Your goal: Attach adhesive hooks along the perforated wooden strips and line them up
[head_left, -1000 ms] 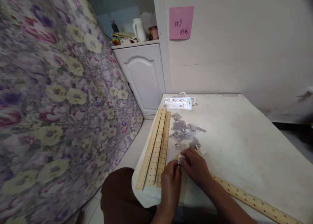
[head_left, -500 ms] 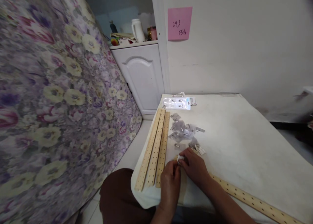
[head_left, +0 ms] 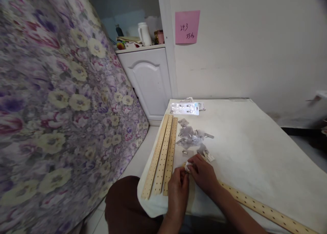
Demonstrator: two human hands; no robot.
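Note:
Close together over the table's near side, both hands are closed at one small white piece (head_left: 188, 166), its kind too small to tell. My left hand (head_left: 177, 191) pinches at its near left side. My right hand (head_left: 203, 173) grips it from the right, thumb and fingers together. Beneath the right hand and forearm runs a light wooden strip with rows of holes (head_left: 255, 205); its far end shows beside the white piece. Just beyond the fingers lie small clear bags with metal parts (head_left: 187, 133) and a little bag (head_left: 186, 152).
Several perforated wooden strips (head_left: 160, 162) lie side by side along the left part of the white-covered table (head_left: 245, 138). A clear blister pack (head_left: 184, 108) is at the far edge. A floral curtain (head_left: 58, 107) hangs at left; a white cabinet (head_left: 150, 82) stands behind.
The white piece has turned slightly between the fingertips and shows more of its white face. Both hands stay in nearly the same place.

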